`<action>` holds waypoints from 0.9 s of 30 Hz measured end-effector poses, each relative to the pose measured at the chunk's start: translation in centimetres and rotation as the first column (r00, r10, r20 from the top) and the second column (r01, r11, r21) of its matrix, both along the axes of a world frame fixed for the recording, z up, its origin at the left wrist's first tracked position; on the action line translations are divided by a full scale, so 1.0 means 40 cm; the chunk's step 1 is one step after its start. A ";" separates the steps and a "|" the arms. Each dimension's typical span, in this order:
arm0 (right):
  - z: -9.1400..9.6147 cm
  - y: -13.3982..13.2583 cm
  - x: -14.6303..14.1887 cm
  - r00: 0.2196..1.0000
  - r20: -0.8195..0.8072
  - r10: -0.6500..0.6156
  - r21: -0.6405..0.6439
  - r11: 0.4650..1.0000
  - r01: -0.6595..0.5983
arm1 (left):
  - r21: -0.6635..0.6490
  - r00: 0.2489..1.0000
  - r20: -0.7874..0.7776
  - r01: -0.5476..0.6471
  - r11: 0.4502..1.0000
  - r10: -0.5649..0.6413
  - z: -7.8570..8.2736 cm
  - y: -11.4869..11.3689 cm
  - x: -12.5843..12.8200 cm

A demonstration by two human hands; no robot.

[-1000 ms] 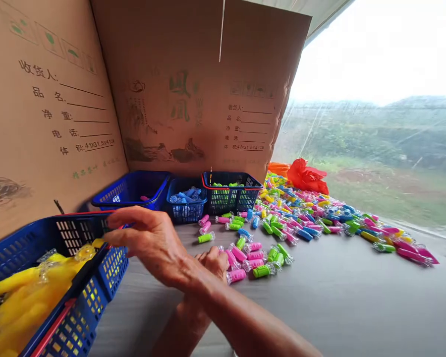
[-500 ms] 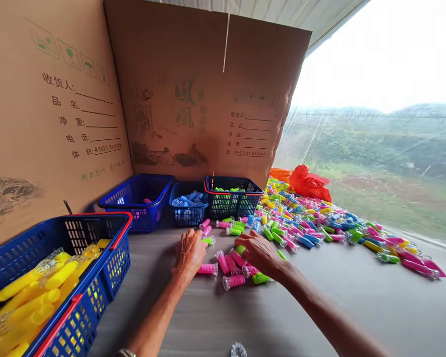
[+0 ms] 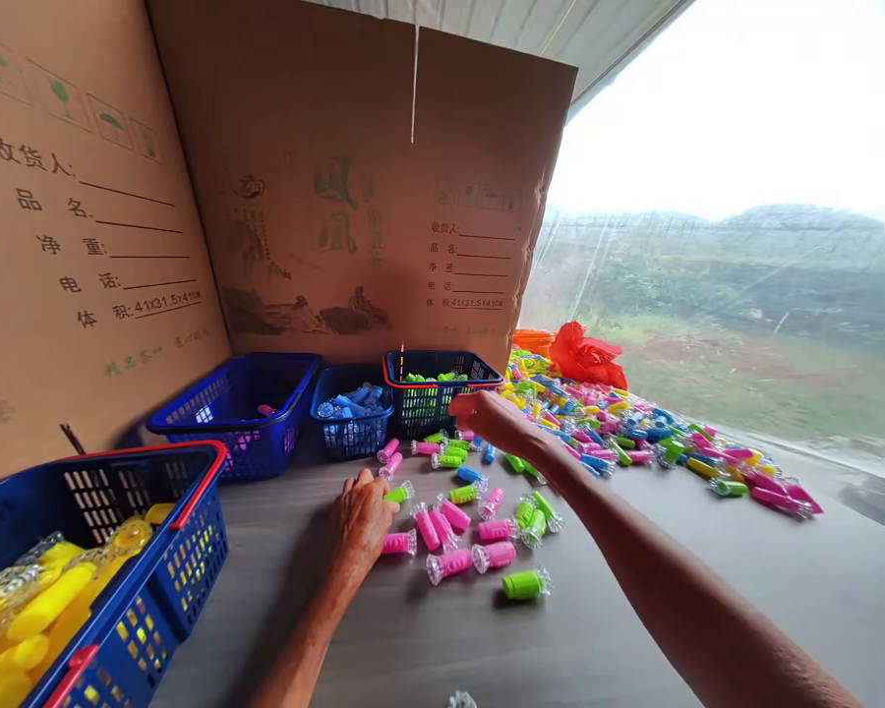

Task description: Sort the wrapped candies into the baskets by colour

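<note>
Small plastic tubes with clear flared ends, like toy flashlights, lie scattered before me in pink, green and blue. My left hand (image 3: 364, 511) rests on the table with fingers curled down; whatever is under them is hidden. Beside its fingertips lies a green tube (image 3: 398, 494), and a pink tube (image 3: 396, 543) pokes out near the thumb side. My right hand (image 3: 483, 413) is raised in front of the basket of green tubes (image 3: 419, 405). Its fingers stretch leftward, slightly blurred, with nothing visible in them. Below the left hand's level sit more pink tubes (image 3: 448, 564) and a green tube (image 3: 525, 584).
Yellow tubes fill a large blue basket (image 3: 205, 551) at left. Behind are a blue basket (image 3: 265, 447) with a little pink and a smaller basket (image 3: 354, 433) of blue tubes. A mixed pile (image 3: 634, 433) spreads right, by a red bag (image 3: 586, 356). Cardboard (image 3: 280, 118) walls the back.
My right hand has lifted off the near tubes and moved forward toward the green basket. Tubes beneath it now lie spread apart. My left hand stays beside the green tube; the view has shifted right.
</note>
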State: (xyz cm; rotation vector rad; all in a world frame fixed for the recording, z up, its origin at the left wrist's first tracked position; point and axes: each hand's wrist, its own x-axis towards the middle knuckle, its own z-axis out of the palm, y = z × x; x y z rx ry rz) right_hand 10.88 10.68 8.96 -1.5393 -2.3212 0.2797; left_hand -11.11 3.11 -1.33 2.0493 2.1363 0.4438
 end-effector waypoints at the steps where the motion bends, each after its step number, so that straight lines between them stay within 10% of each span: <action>1: -0.006 -0.008 0.002 0.998 0.056 0.017 -0.025 1.000 -0.016 | -0.006 1.000 -0.004 0.004 1.000 -0.004 0.002 -0.001 0.001; 9: -0.147 -0.143 -0.002 0.933 0.343 0.112 -0.085 0.993 -0.087 | 0.000 1.000 -0.012 -0.002 1.000 0.002 0.003 -0.005 0.003; 19: 0.110 0.080 -0.010 0.974 0.076 -0.214 0.419 0.893 0.164 | 0.023 0.999 0.037 -0.009 1.000 0.008 -0.020 0.013 -0.008; 27: -0.126 0.003 -0.052 0.944 0.324 -0.057 0.136 0.991 0.013 | 0.030 0.986 0.168 -0.010 1.000 0.005 -0.010 0.002 -0.014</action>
